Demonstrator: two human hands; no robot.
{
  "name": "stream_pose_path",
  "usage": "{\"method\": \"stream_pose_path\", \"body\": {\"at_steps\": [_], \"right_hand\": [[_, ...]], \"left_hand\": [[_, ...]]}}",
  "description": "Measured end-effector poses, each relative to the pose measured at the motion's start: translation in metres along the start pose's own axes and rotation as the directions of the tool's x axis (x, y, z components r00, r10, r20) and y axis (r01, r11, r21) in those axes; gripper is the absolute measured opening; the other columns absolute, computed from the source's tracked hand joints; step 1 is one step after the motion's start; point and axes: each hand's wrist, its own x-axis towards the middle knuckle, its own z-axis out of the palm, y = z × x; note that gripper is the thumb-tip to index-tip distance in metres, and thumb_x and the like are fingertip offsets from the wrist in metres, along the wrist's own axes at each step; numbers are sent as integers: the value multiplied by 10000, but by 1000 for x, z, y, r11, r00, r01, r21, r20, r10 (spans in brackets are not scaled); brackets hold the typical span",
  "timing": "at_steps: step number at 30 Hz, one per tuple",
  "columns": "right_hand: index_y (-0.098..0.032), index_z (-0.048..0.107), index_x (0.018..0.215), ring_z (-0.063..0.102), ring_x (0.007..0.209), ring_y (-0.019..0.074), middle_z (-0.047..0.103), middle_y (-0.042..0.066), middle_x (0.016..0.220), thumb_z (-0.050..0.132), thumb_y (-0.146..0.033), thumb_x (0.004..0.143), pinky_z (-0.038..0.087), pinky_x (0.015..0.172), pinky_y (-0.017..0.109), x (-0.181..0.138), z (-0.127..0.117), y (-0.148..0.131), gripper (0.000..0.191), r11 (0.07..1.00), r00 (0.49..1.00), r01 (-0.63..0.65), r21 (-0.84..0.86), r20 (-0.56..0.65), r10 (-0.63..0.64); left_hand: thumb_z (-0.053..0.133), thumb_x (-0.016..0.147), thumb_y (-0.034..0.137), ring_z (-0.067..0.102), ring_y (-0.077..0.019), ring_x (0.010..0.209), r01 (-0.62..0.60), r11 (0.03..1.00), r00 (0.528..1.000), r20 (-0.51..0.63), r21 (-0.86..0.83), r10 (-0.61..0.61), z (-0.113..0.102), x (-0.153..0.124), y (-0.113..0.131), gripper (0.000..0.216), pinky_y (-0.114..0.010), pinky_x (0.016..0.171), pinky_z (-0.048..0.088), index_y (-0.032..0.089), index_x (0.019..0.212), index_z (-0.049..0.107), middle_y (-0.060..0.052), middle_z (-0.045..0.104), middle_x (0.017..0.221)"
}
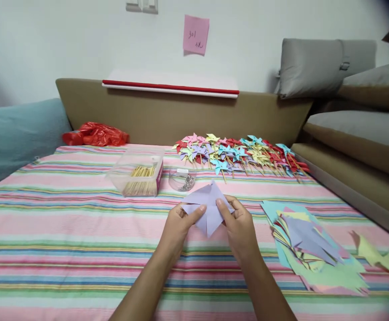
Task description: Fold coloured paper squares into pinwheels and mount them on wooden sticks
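A lavender square of paper [208, 206], cut into flaps, is held above the striped sheet [64, 232] at the centre. My left hand [178, 226] pinches its left side, thumb on top. My right hand [239, 225] pinches its right side, thumb pressing near the middle. Both hands are closed on the paper. Just beyond it stand a clear plastic box of wooden sticks [140, 176] and a small clear tub of pins [182, 180].
A heap of finished coloured paper pinwheels [241, 154] lies at the back right. A stack of cut coloured papers [310, 247] sits right of my hands, with a yellow scrap [380, 256] beyond it. A red plastic bag [96, 134], teal pillow [12, 136] and sofa cushions [351, 129] border the sheet.
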Motion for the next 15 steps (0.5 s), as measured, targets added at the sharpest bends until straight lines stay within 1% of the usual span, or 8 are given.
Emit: {"method": "stream_pose_path", "body": {"at_steps": [4, 8, 11, 13, 15], "right_hand": [[-206, 693, 1022, 616, 666, 152, 726, 11, 844, 717, -498, 844, 526, 636, 272, -1, 10, 15, 343, 999, 998, -28, -41, 52, 30], [-190, 695, 957, 649, 726, 183, 716, 25, 821, 704, -507, 846, 554, 661, 296, -3, 9, 14, 336, 997, 991, -40, -65, 124, 47], [-197, 709, 949, 657, 737, 185, 723, 22, 805, 725, -502, 824, 559, 666, 294, -5, 3, 12, 329, 991, 988, -59, -118, 133, 75], [-201, 718, 936, 659, 726, 182, 726, 19, 787, 729, -500, 821, 557, 655, 287, -7, -2, 11, 321, 987, 988, -72, -144, 126, 91], [-200, 723, 942, 670, 737, 184, 739, 30, 818, 732, -496, 823, 565, 661, 290, -10, -7, 10, 319, 985, 988, -83, -153, 113, 101]], "left_hand": [[825, 762, 391, 710, -225, 874, 62, 996, 995, -79, 64, -57, -18, -1, 4, 344, -306, 799, 536, 143, 997, 777, -85, 794, 986], [844, 730, 396, 712, -220, 814, 69, 984, 988, -148, 165, -45, -26, -1, 6, 337, -282, 716, 537, 146, 950, 789, -65, 799, 920], [845, 726, 389, 704, -212, 778, 79, 976, 989, -142, 203, -51, -27, -2, 5, 343, -266, 667, 529, 138, 950, 784, -60, 795, 882], [835, 739, 387, 702, -209, 783, 87, 978, 990, -122, 188, -64, -24, -3, 2, 355, -263, 666, 530, 136, 982, 771, -63, 792, 899], [841, 734, 378, 703, -209, 807, 89, 985, 991, -116, 150, -71, -20, -6, -2, 392, -265, 682, 535, 142, 1033, 749, -66, 789, 939]]}}
